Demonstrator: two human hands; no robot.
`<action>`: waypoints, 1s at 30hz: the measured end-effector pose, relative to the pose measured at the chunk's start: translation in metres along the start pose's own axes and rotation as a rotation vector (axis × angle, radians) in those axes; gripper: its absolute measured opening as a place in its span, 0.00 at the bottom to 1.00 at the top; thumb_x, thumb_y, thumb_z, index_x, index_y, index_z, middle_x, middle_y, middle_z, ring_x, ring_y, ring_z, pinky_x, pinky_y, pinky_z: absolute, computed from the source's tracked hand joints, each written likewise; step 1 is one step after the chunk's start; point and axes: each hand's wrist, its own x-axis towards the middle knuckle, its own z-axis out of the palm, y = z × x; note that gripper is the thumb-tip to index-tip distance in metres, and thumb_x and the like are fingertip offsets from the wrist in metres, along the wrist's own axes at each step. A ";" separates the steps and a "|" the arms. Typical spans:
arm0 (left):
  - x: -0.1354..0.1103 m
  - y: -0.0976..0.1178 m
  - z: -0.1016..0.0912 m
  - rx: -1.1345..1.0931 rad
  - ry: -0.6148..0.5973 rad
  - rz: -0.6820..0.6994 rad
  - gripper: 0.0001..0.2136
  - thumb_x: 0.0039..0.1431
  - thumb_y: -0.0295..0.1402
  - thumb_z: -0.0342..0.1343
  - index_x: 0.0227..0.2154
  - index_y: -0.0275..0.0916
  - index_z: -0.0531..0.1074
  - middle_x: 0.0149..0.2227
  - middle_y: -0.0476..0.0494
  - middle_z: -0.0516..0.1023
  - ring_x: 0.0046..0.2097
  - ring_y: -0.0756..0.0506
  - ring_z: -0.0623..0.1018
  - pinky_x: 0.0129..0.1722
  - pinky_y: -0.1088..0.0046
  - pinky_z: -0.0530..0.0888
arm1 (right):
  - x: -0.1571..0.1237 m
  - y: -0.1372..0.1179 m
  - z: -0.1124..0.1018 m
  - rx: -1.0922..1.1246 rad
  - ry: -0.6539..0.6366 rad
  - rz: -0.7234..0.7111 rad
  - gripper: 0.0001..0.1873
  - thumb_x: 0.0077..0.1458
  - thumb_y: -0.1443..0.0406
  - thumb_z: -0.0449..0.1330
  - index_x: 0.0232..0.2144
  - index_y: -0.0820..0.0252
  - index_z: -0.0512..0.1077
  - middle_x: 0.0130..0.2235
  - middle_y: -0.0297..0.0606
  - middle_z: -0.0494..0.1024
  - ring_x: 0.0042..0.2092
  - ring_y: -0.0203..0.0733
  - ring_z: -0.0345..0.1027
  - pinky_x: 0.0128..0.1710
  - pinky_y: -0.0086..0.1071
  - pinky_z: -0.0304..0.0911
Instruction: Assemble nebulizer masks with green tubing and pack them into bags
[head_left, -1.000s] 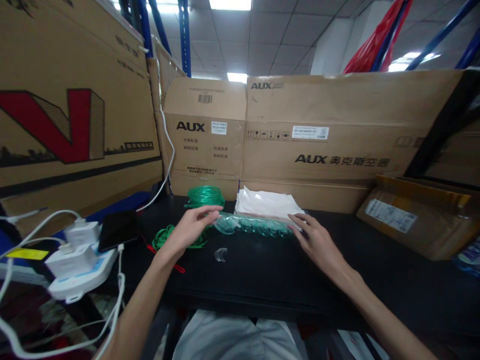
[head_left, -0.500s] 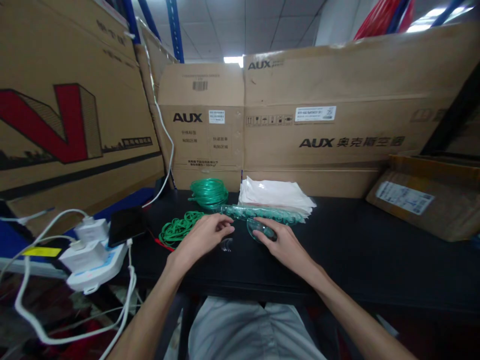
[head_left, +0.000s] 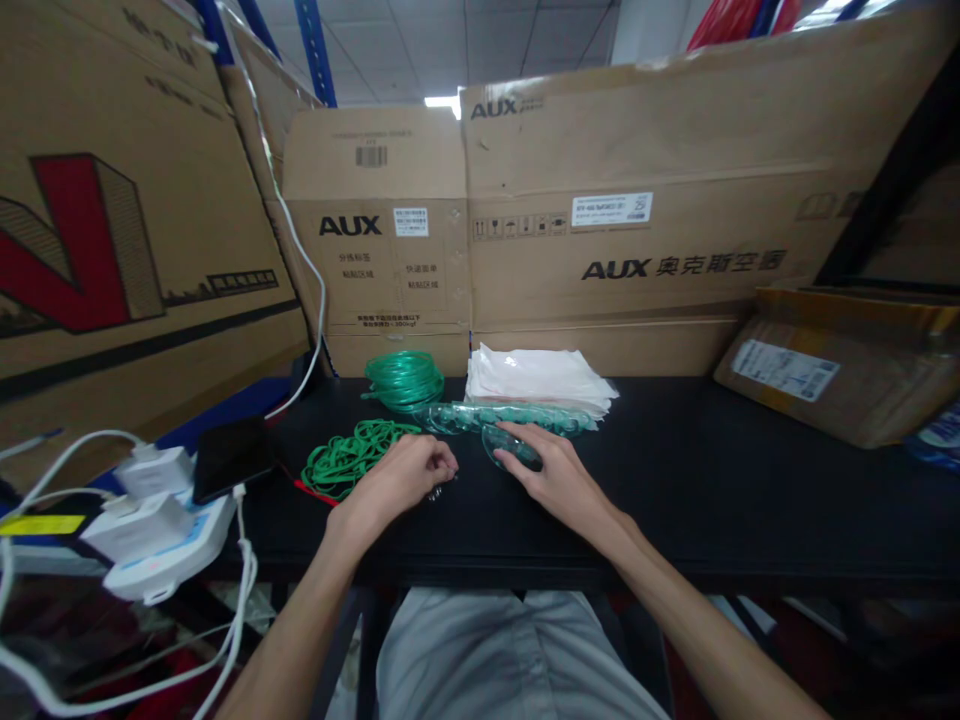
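Head view: left hand [head_left: 409, 470] has now pinched together over the clear strips [head_left: 435, 493] beneath, hold unclear, while right hand [head_left: 561, 470] loosely grips a clear cup [head_left: 517, 451], occupying both.

A ceiling lamp [head_left: 444, 104] is glowing white above the cardboard panels [head_left: 540, 288], with cool light falling evenly. The black desk [head_left: 675, 510] is reading dark, the space beneath sinking into shadow. The clear curved piece [head_left: 491, 441] is catching faint glints, its outline partly merging with the desk. Wide-angle distortion is stretching the outer edges; small print is blurring.
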 end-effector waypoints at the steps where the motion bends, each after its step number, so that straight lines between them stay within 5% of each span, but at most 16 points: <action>1: 0.000 0.001 0.000 0.010 0.006 -0.003 0.06 0.54 0.32 0.59 0.28 0.43 0.82 0.26 0.48 0.82 0.31 0.44 0.80 0.30 0.74 0.69 | 0.000 0.000 0.000 -0.004 0.000 -0.003 0.19 0.64 0.61 0.61 0.56 0.54 0.75 0.51 0.43 0.82 0.52 0.50 0.77 0.56 0.43 0.70; 9: -0.002 0.023 -0.002 0.090 0.090 0.019 0.08 0.59 0.34 0.58 0.32 0.42 0.82 0.33 0.43 0.82 0.36 0.41 0.79 0.36 0.70 0.68 | -0.001 0.004 0.002 -0.045 -0.028 0.002 0.19 0.65 0.62 0.61 0.57 0.55 0.74 0.51 0.44 0.81 0.52 0.50 0.76 0.57 0.43 0.69; 18: -0.008 0.036 0.010 0.016 -0.003 0.060 0.08 0.60 0.34 0.58 0.32 0.46 0.83 0.28 0.48 0.83 0.32 0.43 0.80 0.32 0.72 0.68 | -0.005 0.007 -0.011 -0.146 -0.211 0.005 0.20 0.61 0.65 0.64 0.56 0.54 0.76 0.52 0.46 0.82 0.53 0.55 0.76 0.54 0.46 0.71; 23: -0.014 0.032 -0.006 0.031 -0.071 0.066 0.09 0.60 0.33 0.57 0.34 0.48 0.83 0.33 0.50 0.84 0.37 0.43 0.81 0.35 0.73 0.68 | -0.006 0.011 -0.020 -0.159 -0.257 0.035 0.20 0.60 0.62 0.65 0.55 0.53 0.76 0.53 0.44 0.81 0.55 0.56 0.75 0.56 0.46 0.70; 30: -0.011 0.005 -0.007 0.122 0.004 -0.049 0.06 0.57 0.36 0.60 0.29 0.44 0.80 0.31 0.44 0.82 0.35 0.40 0.80 0.35 0.70 0.67 | -0.002 0.016 -0.026 -0.178 -0.259 0.080 0.20 0.61 0.63 0.65 0.55 0.53 0.76 0.53 0.44 0.81 0.55 0.56 0.75 0.56 0.46 0.69</action>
